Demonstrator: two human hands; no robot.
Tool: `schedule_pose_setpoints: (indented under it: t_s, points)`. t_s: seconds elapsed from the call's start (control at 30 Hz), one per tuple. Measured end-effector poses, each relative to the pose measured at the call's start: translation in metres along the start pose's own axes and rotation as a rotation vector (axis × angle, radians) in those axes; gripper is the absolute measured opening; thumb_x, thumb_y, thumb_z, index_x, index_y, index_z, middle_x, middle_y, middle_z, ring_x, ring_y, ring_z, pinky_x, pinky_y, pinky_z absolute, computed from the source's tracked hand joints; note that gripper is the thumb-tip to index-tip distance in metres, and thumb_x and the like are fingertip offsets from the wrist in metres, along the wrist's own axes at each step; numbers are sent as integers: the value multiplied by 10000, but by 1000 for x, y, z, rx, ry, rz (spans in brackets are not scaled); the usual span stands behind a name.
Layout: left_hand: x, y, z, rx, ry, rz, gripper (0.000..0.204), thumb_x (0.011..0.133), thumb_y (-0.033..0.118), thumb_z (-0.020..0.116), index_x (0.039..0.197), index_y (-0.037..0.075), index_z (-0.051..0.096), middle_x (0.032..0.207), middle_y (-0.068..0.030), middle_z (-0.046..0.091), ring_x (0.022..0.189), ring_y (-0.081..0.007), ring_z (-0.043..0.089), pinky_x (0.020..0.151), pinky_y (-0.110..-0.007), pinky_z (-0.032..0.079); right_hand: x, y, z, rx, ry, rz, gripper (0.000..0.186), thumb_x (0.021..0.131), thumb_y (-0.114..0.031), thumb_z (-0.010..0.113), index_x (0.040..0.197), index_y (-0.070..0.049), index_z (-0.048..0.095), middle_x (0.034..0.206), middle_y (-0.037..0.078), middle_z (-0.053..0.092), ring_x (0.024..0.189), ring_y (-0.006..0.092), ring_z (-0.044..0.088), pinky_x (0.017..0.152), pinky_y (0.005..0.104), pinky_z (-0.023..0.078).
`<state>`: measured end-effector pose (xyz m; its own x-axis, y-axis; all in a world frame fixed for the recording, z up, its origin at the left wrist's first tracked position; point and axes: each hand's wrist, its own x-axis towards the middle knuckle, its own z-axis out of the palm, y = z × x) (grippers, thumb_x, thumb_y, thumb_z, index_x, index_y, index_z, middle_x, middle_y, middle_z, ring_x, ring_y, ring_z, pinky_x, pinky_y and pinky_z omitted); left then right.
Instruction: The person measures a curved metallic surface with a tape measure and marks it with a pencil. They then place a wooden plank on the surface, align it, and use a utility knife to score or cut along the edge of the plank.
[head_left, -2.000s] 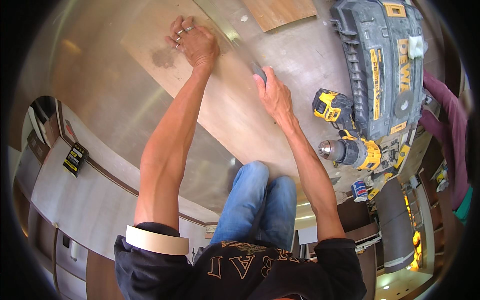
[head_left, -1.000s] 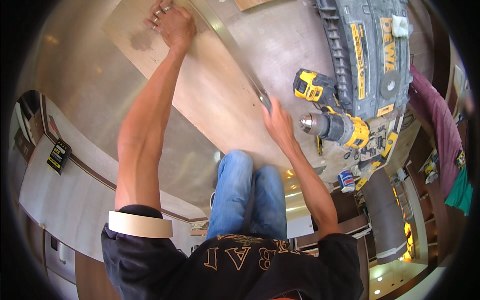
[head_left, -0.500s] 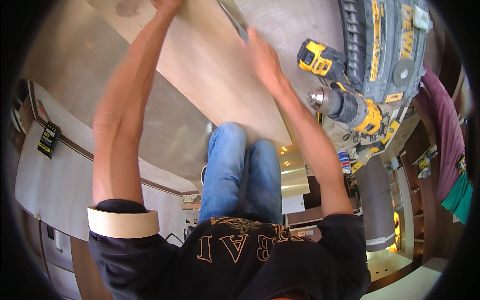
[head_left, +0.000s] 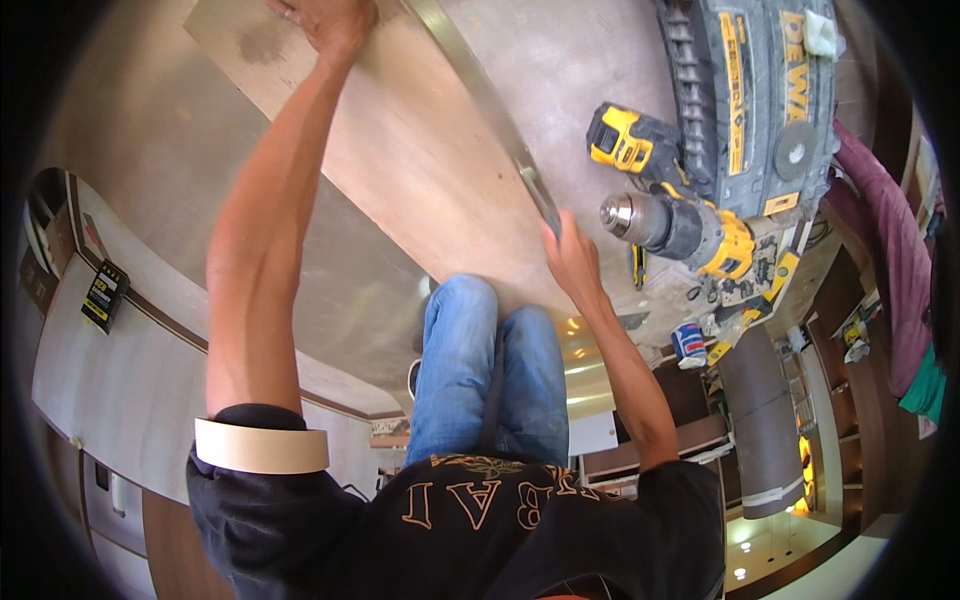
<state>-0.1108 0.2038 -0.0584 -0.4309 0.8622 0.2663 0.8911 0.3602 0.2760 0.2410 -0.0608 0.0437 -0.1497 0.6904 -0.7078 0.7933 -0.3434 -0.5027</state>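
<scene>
On the floor, under both outstretched arms:
Board: a long plywood board (head_left: 420, 170) is laid flat, running from the upper left toward the knees in blue jeans (head_left: 490, 370).
Metal strip: a narrow metal straightedge (head_left: 490, 110) is laid along the board's right edge, touching it.
Left hand: the left hand (head_left: 325, 20) is pressed down on the far end of the board, at the top rim of the view; the fingers are partly cut off, so their spread cannot be told.
Right hand: the right hand (head_left: 572, 255) is set on the near end of the metal strip, fingers narrowed around its edge.
Drill: a yellow and black cordless drill (head_left: 670, 205) is laid just right of the strip, its chuck near the right hand but apart from it.
Tool case: a grey and yellow tool case (head_left: 755, 90) is seen beyond the drill.
Small can: a blue and white can (head_left: 688, 345) is stood near the drill.
Tape roll: a roll of pale masking tape (head_left: 262, 445) is worn on the left upper arm.
</scene>
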Motion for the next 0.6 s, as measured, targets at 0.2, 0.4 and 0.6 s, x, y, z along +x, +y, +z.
schedule_pose_setpoints:
  t_s: [0.2,0.4,0.6]
  points:
    - [0,-5,3,-5,20,-6,301,880,106,495,1164,26,550,1334,-195,482,1313,-376,404,1138,-574,221,163,-153,-20,-4,91,-273,281,986,-260,512,1033,13,465,739,257,634,713,470,625,633,542,477]
    - [6,-1,6,38,32,41,289,891,115,487,1158,27,556,1297,-192,511,1293,-364,422,1124,-553,245,202,-180,-19,-44,117,-358,250,987,-234,510,975,5,438,729,244,636,674,460,617,594,514,478]
    - [5,-10,5,23,60,64,294,903,125,482,1170,29,556,1252,-196,543,1218,-370,474,1079,-504,308,89,-56,4,-109,-16,-132,450,972,-245,537,1342,-16,425,979,299,648,911,493,620,772,543,494]
